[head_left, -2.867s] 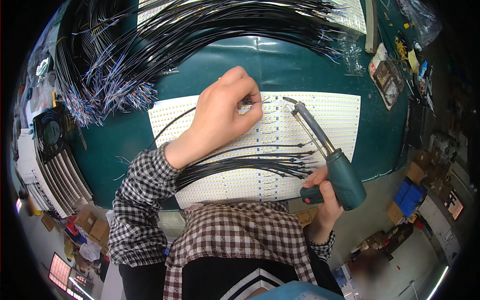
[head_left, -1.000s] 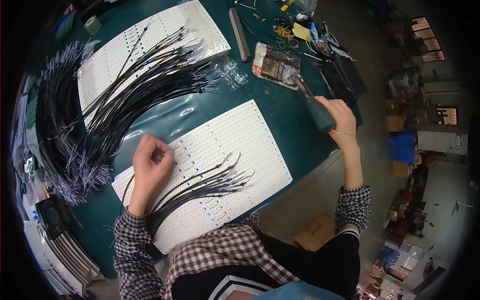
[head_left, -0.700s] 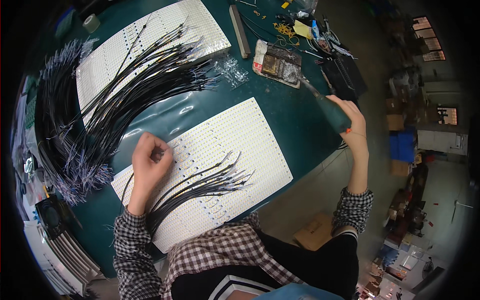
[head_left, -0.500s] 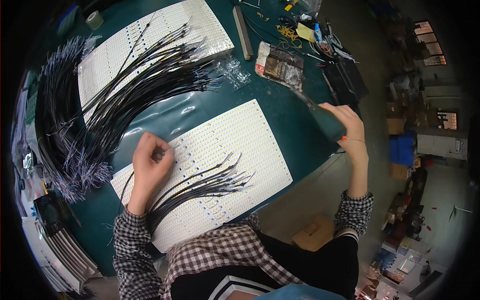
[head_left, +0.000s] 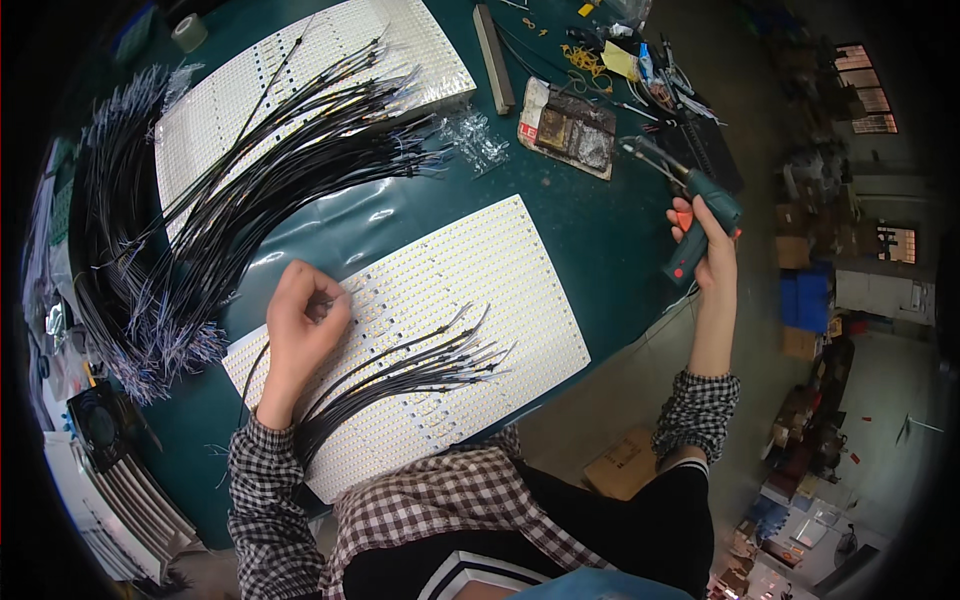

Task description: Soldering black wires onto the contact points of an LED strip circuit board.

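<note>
My left hand (head_left: 305,315) is closed, fingers curled in a pinch above the left edge of a white LED panel (head_left: 500,260). A thin black cable (head_left: 250,378) runs up into it; the end is hidden by the fingers. Off to the right, my right hand (head_left: 712,240) grips a dark green soldering gun (head_left: 712,200) with a red trigger. Its metal tip points left, toward a stained solder tray (head_left: 575,135), and is apart from it. A small bundle of black cables (head_left: 400,375) with stripped ends lies across the panel's lower part.
A larger bundle of black cables (head_left: 270,185) lies over a second LED panel (head_left: 300,60) at the back left. A metal bar (head_left: 492,60), crumpled clear plastic (head_left: 475,140) and a tape roll (head_left: 188,33) sit on the green table. Assorted tools (head_left: 670,85) crowd the far right corner.
The soldering gun, blurred by motion half a second ago, has swung upright and shows clearly in my right hand. My left hand has hardly moved.
</note>
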Action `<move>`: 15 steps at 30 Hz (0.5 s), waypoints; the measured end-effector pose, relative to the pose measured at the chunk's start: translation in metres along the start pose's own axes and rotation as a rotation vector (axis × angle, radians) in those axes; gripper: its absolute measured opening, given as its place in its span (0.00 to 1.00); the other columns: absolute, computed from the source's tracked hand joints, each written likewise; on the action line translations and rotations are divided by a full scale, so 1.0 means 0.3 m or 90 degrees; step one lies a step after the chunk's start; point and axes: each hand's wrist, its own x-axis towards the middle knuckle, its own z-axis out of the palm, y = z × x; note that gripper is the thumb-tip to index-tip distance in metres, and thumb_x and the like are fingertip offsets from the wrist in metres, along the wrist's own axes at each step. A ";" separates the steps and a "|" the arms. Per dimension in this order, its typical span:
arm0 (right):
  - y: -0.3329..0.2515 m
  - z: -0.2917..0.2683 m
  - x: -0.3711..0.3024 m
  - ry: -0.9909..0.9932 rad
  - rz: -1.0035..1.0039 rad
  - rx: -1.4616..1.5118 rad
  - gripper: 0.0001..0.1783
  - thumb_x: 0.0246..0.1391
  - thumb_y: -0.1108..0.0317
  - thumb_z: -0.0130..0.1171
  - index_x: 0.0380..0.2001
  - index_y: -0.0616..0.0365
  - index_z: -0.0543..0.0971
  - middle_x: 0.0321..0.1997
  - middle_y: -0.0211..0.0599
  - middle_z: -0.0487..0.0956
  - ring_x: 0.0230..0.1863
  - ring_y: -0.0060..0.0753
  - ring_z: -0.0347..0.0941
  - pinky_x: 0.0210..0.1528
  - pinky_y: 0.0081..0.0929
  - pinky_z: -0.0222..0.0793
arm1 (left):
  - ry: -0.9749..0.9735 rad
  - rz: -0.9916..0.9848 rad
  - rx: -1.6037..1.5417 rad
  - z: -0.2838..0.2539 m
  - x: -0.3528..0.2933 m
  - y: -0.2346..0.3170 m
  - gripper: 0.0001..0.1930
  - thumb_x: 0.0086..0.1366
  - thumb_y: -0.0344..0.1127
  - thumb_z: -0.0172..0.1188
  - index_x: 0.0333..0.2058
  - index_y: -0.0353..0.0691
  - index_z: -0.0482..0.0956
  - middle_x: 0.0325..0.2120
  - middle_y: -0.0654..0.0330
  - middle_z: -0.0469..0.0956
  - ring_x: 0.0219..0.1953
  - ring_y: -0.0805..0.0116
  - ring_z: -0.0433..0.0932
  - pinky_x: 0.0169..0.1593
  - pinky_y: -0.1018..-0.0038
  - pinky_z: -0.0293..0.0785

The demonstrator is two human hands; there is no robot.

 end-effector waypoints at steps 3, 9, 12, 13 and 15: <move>0.002 0.068 -0.081 -0.023 -0.102 -0.039 0.19 0.54 0.66 0.62 0.47 0.66 0.76 0.38 0.42 0.81 0.36 0.34 0.80 0.33 0.24 0.78 | -0.003 -0.005 0.009 -0.007 0.000 0.000 0.05 0.51 0.26 0.61 0.24 0.36 0.73 0.26 0.63 0.67 0.25 0.77 0.69 0.28 0.83 0.65; 0.110 0.114 -0.129 0.015 -0.351 -0.330 0.15 0.42 0.69 0.74 0.32 0.66 0.81 0.31 0.30 0.81 0.29 0.18 0.74 0.35 0.16 0.67 | -0.001 0.000 0.005 -0.003 0.002 -0.005 0.05 0.51 0.26 0.61 0.24 0.36 0.73 0.26 0.63 0.67 0.25 0.77 0.69 0.28 0.82 0.65; 0.118 0.104 -0.158 0.007 -0.315 -0.387 0.14 0.44 0.68 0.72 0.31 0.67 0.81 0.28 0.32 0.80 0.29 0.21 0.75 0.34 0.19 0.71 | -0.002 -0.002 0.002 -0.002 -0.001 -0.003 0.05 0.51 0.26 0.61 0.24 0.36 0.73 0.26 0.63 0.67 0.25 0.76 0.69 0.28 0.82 0.65; 0.112 0.104 -0.180 0.005 -0.314 -0.388 0.14 0.44 0.68 0.72 0.31 0.67 0.81 0.28 0.32 0.80 0.29 0.21 0.75 0.34 0.19 0.71 | -0.004 -0.005 0.001 -0.003 -0.002 -0.003 0.05 0.51 0.26 0.61 0.24 0.36 0.73 0.26 0.63 0.67 0.25 0.76 0.69 0.28 0.82 0.65; 0.090 0.111 -0.219 0.044 -0.156 -0.156 0.12 0.47 0.68 0.69 0.31 0.66 0.81 0.26 0.34 0.79 0.27 0.24 0.75 0.30 0.21 0.74 | -0.002 -0.008 0.003 -0.006 -0.003 -0.001 0.05 0.51 0.26 0.61 0.24 0.35 0.73 0.26 0.63 0.67 0.26 0.76 0.69 0.28 0.82 0.65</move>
